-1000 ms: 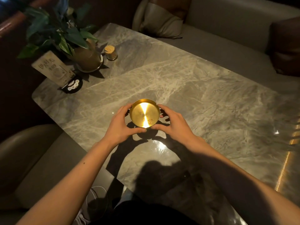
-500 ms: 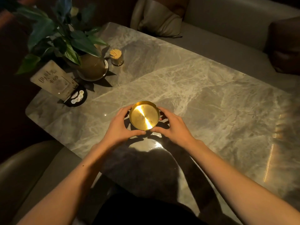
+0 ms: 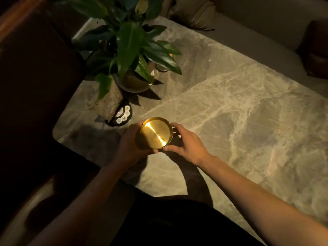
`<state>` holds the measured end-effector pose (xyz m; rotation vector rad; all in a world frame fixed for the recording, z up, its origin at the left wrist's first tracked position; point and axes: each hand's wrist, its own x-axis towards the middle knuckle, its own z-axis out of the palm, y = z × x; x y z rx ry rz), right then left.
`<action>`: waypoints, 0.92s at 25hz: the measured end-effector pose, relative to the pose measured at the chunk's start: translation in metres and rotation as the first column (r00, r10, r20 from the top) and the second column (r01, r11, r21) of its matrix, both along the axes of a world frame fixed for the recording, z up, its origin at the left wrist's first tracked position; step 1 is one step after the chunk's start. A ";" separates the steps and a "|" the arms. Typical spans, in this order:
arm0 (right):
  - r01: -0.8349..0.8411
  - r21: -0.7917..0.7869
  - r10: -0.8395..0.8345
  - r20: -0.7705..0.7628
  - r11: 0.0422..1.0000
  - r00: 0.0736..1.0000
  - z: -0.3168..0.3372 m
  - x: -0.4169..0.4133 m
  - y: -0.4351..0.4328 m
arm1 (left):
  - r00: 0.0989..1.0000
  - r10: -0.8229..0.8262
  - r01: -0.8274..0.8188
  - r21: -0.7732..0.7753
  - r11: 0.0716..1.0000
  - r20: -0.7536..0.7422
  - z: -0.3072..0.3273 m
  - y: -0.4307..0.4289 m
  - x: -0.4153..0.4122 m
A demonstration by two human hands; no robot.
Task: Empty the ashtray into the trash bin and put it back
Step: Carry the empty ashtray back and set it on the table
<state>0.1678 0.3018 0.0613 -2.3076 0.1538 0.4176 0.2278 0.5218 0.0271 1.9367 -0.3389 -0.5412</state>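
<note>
A round golden metal ashtray [image 3: 155,133] is held above the left part of the marble table [image 3: 230,112], tilted a little with its shiny inside facing me. My left hand [image 3: 130,145] wraps its left side and bottom. My right hand [image 3: 184,142] touches its right rim with thumb and fingertips. The inside looks bare, with a bright streak of light across it. No trash bin is in view.
A potted plant [image 3: 131,50] stands at the table's far left corner. In front of it are a card sign [image 3: 106,103] and a black round holder [image 3: 122,115]; a small jar [image 3: 162,67] sits beside it. Sofa cushions [image 3: 193,16] lie behind. A dark seat is at left.
The ashtray has been lifted off the table and carried left, toward the plant corner. The view has swung left and moved closer, as I lean over the table.
</note>
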 end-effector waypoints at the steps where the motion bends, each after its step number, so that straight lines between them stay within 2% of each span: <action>1: -0.007 -0.012 0.007 -0.016 1.000 1.000 0.001 0.003 0.010 | 1.000 0.021 -0.021 -0.010 1.000 -0.014 -0.002 0.010 0.001; 6: -0.081 -0.037 0.079 -0.064 0.996 0.995 -0.003 0.018 0.060 | 0.992 0.087 -0.090 -0.029 0.996 -0.092 -0.015 0.063 0.002; 14: -0.143 -0.072 0.138 -0.066 0.987 0.988 -0.024 0.037 0.133 | 0.991 0.133 -0.131 0.096 0.987 -0.014 -0.028 0.136 0.006; 23: -0.091 -0.071 0.086 -0.072 0.993 0.994 -0.041 0.046 0.167 | 0.991 0.129 -0.131 0.208 0.969 0.024 -0.031 0.157 0.018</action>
